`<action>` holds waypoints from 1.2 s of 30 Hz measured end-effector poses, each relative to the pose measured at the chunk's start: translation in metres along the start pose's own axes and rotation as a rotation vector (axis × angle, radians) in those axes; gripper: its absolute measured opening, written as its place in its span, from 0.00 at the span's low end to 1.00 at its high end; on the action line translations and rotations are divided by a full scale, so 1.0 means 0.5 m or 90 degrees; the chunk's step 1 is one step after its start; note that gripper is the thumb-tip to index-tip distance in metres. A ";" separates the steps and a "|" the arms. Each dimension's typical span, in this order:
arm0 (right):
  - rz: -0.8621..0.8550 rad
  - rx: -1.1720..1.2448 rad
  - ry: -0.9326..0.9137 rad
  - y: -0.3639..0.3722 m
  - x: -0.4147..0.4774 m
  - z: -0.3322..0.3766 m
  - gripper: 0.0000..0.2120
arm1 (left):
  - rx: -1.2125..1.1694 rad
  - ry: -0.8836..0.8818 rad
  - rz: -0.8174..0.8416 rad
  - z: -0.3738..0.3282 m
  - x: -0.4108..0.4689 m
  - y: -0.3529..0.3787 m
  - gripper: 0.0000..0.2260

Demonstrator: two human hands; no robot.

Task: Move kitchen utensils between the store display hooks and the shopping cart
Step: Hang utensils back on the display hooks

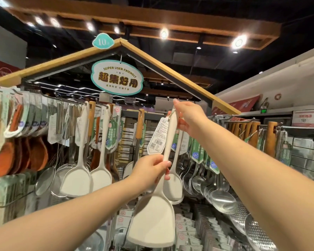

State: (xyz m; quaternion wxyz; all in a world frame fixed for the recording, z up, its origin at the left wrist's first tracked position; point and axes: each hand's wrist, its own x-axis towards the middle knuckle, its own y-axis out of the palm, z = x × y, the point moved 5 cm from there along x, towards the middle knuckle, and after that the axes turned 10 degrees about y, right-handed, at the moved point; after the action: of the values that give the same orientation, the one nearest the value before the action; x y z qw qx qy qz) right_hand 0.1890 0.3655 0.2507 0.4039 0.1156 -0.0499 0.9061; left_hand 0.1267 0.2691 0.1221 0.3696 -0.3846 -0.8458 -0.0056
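A white silicone spatula [152, 218] hangs nearly upright in front of the display rack, its broad blade low and its handle top up at a hook. My left hand [150, 169] grips the handle at its lower part, fingers and thumb wrapped round it. My right hand [186, 118] pinches the handle's top end beside its white paper tag [157, 136], level with the hooks. A second white spatula [174, 187] hangs just behind. The shopping cart is out of view.
Two more white spatulas [88, 176] hang at centre left, wooden spoons [25, 154] and strainers [45, 180] further left. Steel ladles [223, 196] and perforated skimmers [257, 232] hang at the right. Packaged goods [188, 230] fill the shelf below. An oval sign [117, 77] hangs overhead.
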 end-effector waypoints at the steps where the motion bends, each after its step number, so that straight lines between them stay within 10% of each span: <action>1: 0.008 0.011 -0.001 0.002 -0.008 0.004 0.12 | 0.010 0.004 -0.001 -0.008 -0.006 -0.006 0.09; 14: -0.111 -0.233 -0.176 -0.019 -0.065 -0.018 0.10 | 0.085 -0.042 -0.085 0.037 -0.069 -0.059 0.10; 26: -0.152 -0.326 0.098 -0.084 0.143 -0.285 0.04 | 0.052 -0.105 -0.137 0.156 0.021 -0.050 0.08; 36: -0.097 -0.176 0.126 -0.050 0.205 -0.313 0.24 | 0.069 -0.121 -0.162 0.208 0.023 -0.073 0.10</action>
State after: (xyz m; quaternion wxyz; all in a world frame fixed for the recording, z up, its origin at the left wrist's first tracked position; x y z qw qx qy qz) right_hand 0.1150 0.4847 0.1248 0.4866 -0.0277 -0.1251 0.8642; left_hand 0.0332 0.2811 0.0639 0.3043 -0.2527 -0.9180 0.0295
